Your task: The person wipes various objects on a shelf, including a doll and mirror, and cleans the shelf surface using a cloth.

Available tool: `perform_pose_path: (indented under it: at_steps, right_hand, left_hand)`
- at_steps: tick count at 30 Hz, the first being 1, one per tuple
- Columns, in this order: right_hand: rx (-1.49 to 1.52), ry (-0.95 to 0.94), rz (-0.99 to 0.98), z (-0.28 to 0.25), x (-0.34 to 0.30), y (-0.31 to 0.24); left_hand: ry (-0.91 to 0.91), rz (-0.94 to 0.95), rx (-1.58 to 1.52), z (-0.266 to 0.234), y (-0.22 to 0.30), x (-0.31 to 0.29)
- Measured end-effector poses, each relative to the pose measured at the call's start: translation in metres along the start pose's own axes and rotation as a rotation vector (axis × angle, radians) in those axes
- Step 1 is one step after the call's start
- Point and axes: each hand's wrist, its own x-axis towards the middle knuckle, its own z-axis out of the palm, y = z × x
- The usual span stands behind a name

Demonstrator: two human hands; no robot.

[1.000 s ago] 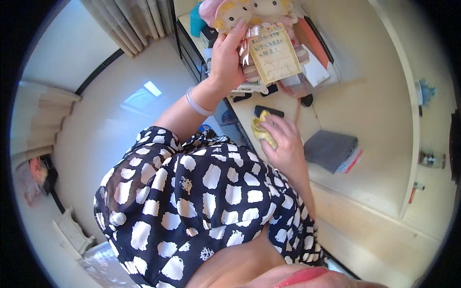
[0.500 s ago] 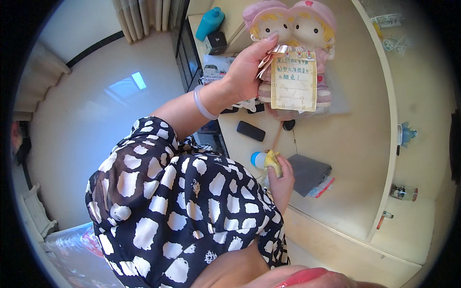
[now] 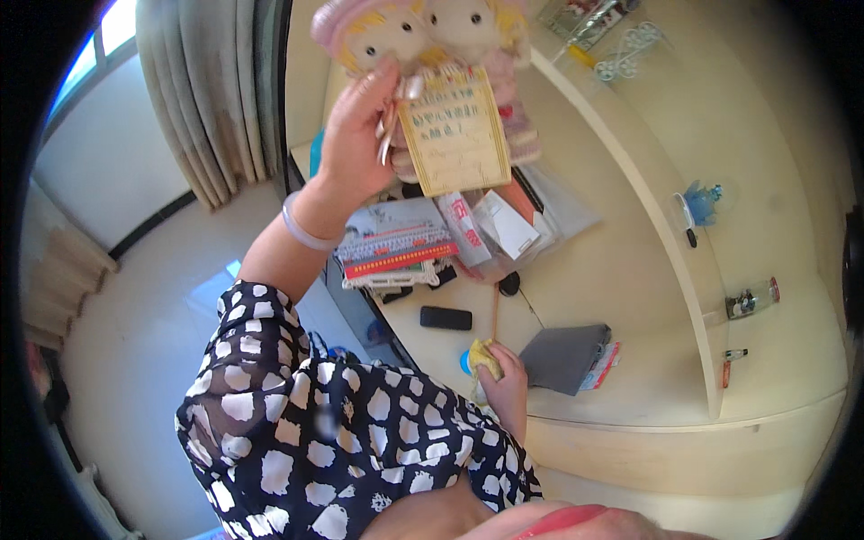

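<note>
My left hand (image 3: pixel 356 135), with a pale bangle on its wrist, is closed on a figurine (image 3: pixel 382 40) of two dolls in pink hats. A paper note card (image 3: pixel 457 135) with handwriting is attached to the front of the figurine. The figurine is up off the desk, its top cut by the picture edge. Lower down, my right hand (image 3: pixel 507 382) is closed on a crumpled yellow cloth (image 3: pixel 484 358). Beside the cloth shows a bit of a blue-capped container (image 3: pixel 465 363); whether the hand also grips it, I cannot tell.
On the desk (image 3: pixel 594 279) lie a stack of books (image 3: pixel 396 238), a plastic bag (image 3: pixel 562 216) with papers, a black case (image 3: pixel 445 318) and a grey folder (image 3: pixel 562 358). A shelf at the right holds a blue ornament (image 3: pixel 702 203) and a glass jar (image 3: pixel 754 299). Curtains (image 3: pixel 202 90) hang at the left.
The view has shifted, uncovering the books and the bag. The figurine in my left hand now appears higher and farther left. My right hand keeps its grip on the cloth.
</note>
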Motion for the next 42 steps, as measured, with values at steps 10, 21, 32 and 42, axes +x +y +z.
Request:
perform_pose_path:
  at_steps: [10, 21, 32, 42]
  right_hand:
    - [0.133, 0.094, 0.024, 0.016, -0.022, 0.021]
    - [0.132, 0.233, 0.089, 0.015, -0.036, 0.03]
    - [0.14, 0.331, 0.248, 0.014, -0.059, 0.031]
    - [0.149, 0.319, 0.2, 0.021, -0.04, 0.024]
  left_hand:
    - [-0.47, -0.012, 0.295, 0.082, 0.022, 0.125]
    - [-0.502, -0.224, 0.45, 0.162, -0.111, 0.185]
    - [-0.718, -0.393, 0.473, 0.181, -0.176, 0.199]
    - [-0.753, -0.429, 0.925, 0.179, -0.147, 0.21]
